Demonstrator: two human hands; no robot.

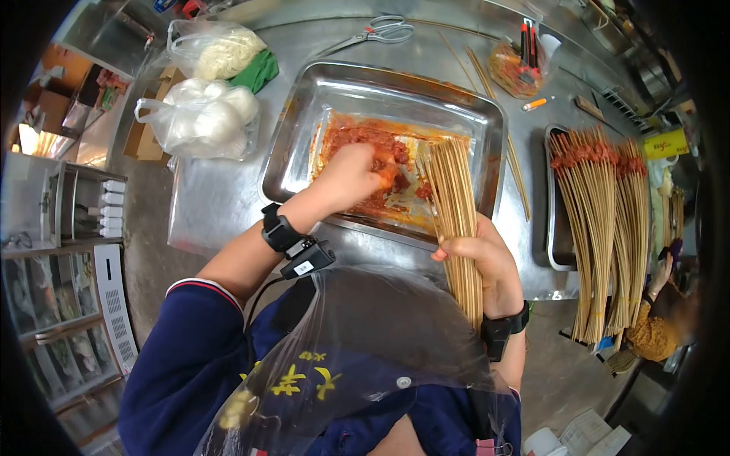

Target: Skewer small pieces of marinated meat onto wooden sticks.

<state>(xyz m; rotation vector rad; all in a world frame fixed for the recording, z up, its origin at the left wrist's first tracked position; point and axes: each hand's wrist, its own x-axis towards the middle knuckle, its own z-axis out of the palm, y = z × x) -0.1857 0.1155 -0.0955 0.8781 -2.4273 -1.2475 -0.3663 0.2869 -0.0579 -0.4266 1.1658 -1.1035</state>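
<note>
My left hand point(353, 176) reaches into a deep steel tray point(285, 144), its fingers curled and closed in a heap of red, sauce-coated meat point(357, 137). The fingertips are partly hidden by the meat. My right hand point(487, 262) is wrapped round a thick bundle of bamboo skewers point(462, 266) at the tray's front right. Their upper ends lean over the tray's inside, next to the meat, and their lower ends point toward my body. Red-orange sauce is smeared over the tray's bottom.
A second tray point(559, 243) on the right holds bundles of skewers with red meat point(589, 152). Scissors point(372, 34) lie behind the main tray, loose skewers point(517, 171) to its right. Filled plastic bags point(205, 118) stand at left. Another person's sleeve point(655, 334) shows far right.
</note>
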